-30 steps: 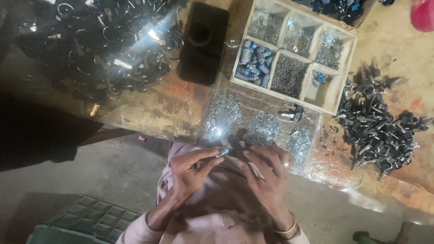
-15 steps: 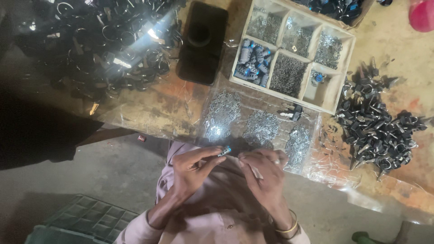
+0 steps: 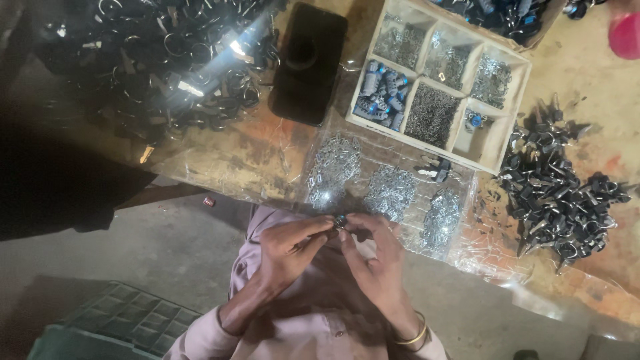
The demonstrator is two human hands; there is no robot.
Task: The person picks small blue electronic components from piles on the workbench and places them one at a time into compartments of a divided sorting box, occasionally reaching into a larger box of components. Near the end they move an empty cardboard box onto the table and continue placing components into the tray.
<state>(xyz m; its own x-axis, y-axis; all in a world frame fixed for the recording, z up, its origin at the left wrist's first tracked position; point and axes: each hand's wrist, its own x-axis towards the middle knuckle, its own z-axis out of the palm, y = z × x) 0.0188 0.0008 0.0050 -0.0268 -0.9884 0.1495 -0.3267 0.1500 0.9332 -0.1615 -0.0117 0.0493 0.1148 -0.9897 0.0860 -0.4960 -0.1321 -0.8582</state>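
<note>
My left hand (image 3: 288, 252) and my right hand (image 3: 375, 261) meet over my lap, just below the table's near edge. Their fingertips pinch one small dark metal part with a blue end (image 3: 341, 221) between them. On a clear plastic sheet just beyond the hands lie three heaps of small shiny metal pieces (image 3: 390, 191). A small black part with a silver tip (image 3: 438, 171) rests among them.
A white divided tray (image 3: 497, 143) holds blue cylinders, pins and metal bits. A pile of black clip-like parts (image 3: 559, 193) lies at right, a big dark heap with rings (image 3: 160, 67) at left, a black case (image 3: 308, 63) between. A green crate (image 3: 113, 323) stands on the floor.
My hands have come together: the right hand moved left to meet the left, and both now pinch the small part at one spot.
</note>
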